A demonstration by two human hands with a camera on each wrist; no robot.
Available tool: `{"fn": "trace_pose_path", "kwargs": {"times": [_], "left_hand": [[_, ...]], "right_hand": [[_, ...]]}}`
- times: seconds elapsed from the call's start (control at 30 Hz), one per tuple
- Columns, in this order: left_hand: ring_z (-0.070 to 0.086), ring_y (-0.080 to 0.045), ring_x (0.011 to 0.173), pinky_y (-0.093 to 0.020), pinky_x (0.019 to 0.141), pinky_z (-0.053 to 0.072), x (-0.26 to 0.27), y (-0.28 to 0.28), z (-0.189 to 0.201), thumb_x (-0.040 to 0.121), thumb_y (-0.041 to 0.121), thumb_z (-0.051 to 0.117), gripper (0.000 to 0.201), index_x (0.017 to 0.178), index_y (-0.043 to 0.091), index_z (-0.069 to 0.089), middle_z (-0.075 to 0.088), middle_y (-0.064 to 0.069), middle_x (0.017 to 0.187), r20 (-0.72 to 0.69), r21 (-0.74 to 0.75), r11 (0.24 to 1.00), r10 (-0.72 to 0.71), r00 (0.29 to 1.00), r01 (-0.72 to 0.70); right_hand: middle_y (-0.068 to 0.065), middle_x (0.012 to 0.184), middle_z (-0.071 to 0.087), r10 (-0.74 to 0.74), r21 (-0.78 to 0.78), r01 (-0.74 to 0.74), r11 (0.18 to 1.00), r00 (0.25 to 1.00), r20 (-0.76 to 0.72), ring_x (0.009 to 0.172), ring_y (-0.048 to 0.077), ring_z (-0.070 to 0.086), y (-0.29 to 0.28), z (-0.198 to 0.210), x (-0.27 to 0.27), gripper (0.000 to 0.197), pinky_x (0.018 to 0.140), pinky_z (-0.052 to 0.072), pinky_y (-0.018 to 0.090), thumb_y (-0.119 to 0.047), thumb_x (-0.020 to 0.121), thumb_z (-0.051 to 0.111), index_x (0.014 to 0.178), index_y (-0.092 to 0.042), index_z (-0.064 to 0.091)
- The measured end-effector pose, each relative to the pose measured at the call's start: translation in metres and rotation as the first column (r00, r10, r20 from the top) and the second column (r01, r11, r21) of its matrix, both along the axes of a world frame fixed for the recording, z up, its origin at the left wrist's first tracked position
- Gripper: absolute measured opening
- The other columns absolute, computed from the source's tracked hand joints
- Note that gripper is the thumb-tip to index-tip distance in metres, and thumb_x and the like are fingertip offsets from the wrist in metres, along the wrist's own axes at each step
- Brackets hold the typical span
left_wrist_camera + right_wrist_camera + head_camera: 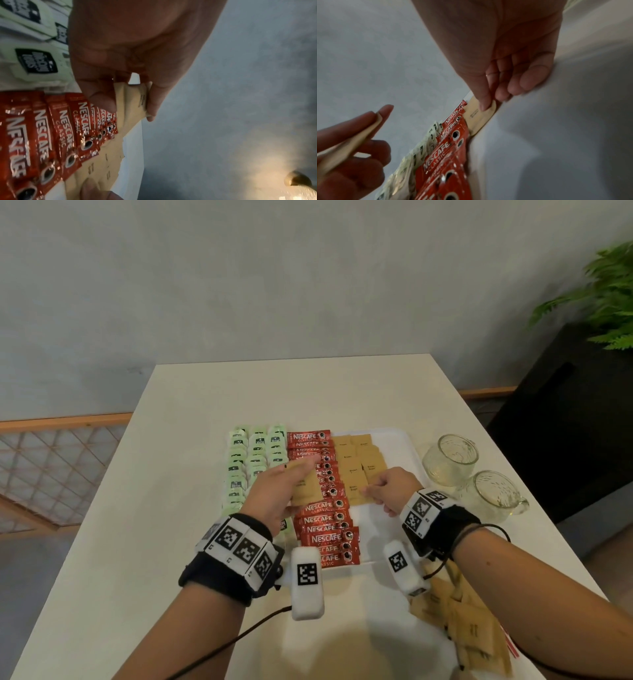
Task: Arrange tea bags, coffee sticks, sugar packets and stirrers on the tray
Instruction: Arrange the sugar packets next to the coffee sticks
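Observation:
On the white tray (397, 440) lie green tea bags (255, 460) at the left, red coffee sticks (325, 525) down the middle and brown sugar packets (356, 460) to the right. My left hand (301, 472) hovers over the coffee sticks and pinches a small stack of sugar packets (135, 100) between thumb and fingers. My right hand (371, 491) is low over the tray. Its thumb and curled fingers pinch the edge of one sugar packet (477, 116) that lies in the nearest sugar row, beside the coffee sticks (443, 155).
Two glass mugs (450, 458) (493, 496) stand on the table right of the tray. A loose heap of sugar packets (462, 625) lies at the front right under my right forearm. The tray's near right part (376, 532) is bare.

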State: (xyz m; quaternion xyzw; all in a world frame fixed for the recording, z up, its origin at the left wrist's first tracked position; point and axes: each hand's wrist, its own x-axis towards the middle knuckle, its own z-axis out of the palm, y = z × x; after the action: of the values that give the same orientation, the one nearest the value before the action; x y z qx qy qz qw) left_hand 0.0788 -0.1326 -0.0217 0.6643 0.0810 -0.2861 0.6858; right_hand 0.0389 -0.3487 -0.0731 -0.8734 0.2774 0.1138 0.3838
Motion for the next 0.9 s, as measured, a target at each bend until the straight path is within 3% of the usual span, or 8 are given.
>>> {"fn": "trace_pose_path", "kwargs": {"times": [0.1,0.2,0.3,0.37,0.47,0.57,0.77,0.9], "left_hand": [[0.066,-0.017,0.085,-0.024,0.055,0.052,-0.002,0.000,-0.002,0.086,0.029,0.072,0.019,0.104,0.025,0.075,0.074,0.000,0.096,-0.042,-0.029,1.000,-0.002,0.999,0.000],[0.067,-0.015,0.077,-0.021,0.051,0.051,-0.004,-0.001,-0.003,0.085,0.023,0.073,0.014,0.098,0.018,0.073,0.074,-0.001,0.088,-0.031,-0.047,0.999,-0.003,1.000,0.001],[0.070,-0.012,0.073,-0.020,0.054,0.053,-0.008,-0.007,-0.001,0.085,0.020,0.074,0.016,0.099,0.013,0.072,0.074,-0.002,0.086,-0.007,-0.080,0.997,0.008,1.000,-0.008],[0.071,-0.016,0.081,-0.023,0.058,0.056,-0.012,-0.014,0.001,0.084,0.018,0.074,0.016,0.099,0.012,0.071,0.074,-0.004,0.089,-0.009,-0.142,0.990,0.027,1.000,-0.028],[0.070,-0.020,0.089,-0.028,0.067,0.058,-0.020,-0.027,0.005,0.085,0.014,0.072,0.022,0.105,0.006,0.070,0.074,-0.009,0.099,-0.033,-0.275,0.960,0.040,0.999,-0.048],[0.070,-0.023,0.090,-0.031,0.073,0.059,-0.029,-0.036,0.008,0.086,0.013,0.071,0.029,0.112,0.000,0.067,0.072,-0.016,0.108,-0.026,-0.344,0.937,0.059,0.998,-0.064],[0.069,-0.021,0.086,-0.035,0.080,0.058,-0.044,-0.033,0.001,0.086,0.015,0.071,0.011,0.094,0.009,0.067,0.074,-0.009,0.098,0.094,-0.214,0.977,0.009,0.996,0.011],[0.069,-0.023,0.083,-0.037,0.081,0.057,-0.049,-0.030,0.000,0.084,0.010,0.073,0.017,0.100,0.007,0.070,0.075,-0.013,0.097,0.151,-0.142,0.987,-0.057,0.987,0.079]], "right_hand": [[0.001,0.077,0.064,-0.028,-0.010,0.028,1.000,0.999,0.038,0.061,0.017,0.056,0.001,0.001,-0.004,0.027,0.070,0.055,0.035,-0.040,0.085,0.069,0.078,-0.019,0.053],[0.000,0.080,0.066,0.015,-0.023,-0.012,1.000,0.989,0.146,0.063,0.015,0.056,0.001,0.006,-0.012,0.033,0.067,0.051,0.033,-0.047,0.089,0.060,0.088,-0.015,0.058],[0.001,0.076,0.065,0.011,0.236,-0.071,0.969,0.969,0.247,0.061,0.015,0.055,0.009,0.020,-0.020,0.046,0.062,0.047,0.030,-0.051,0.094,0.049,0.092,-0.009,0.065],[0.002,0.073,0.065,0.025,0.388,-0.121,0.914,0.969,0.244,0.060,0.015,0.055,0.017,0.031,-0.024,0.054,0.058,0.045,0.027,-0.055,0.095,0.044,0.092,-0.006,0.068],[0.002,0.077,0.069,0.121,0.455,-0.240,0.858,0.954,0.275,0.062,0.013,0.058,0.026,0.041,-0.031,0.039,0.058,0.047,0.022,-0.048,0.091,0.055,0.091,-0.011,0.069],[0.007,0.082,0.073,0.179,0.434,-0.320,0.842,0.925,0.334,0.062,0.014,0.063,0.028,0.045,-0.038,0.016,0.061,0.050,0.022,-0.027,0.086,0.070,0.089,-0.012,0.068],[0.006,0.081,0.075,0.135,0.449,-0.281,0.848,0.934,0.330,0.060,0.014,0.068,0.013,0.046,-0.052,0.005,0.059,0.051,0.020,-0.015,0.087,0.069,0.088,-0.011,0.069],[0.005,0.076,0.072,0.031,0.496,-0.220,0.840,0.932,0.362,0.058,0.014,0.067,0.003,0.049,-0.053,0.005,0.059,0.051,0.022,-0.011,0.088,0.066,0.086,-0.006,0.065]]}}
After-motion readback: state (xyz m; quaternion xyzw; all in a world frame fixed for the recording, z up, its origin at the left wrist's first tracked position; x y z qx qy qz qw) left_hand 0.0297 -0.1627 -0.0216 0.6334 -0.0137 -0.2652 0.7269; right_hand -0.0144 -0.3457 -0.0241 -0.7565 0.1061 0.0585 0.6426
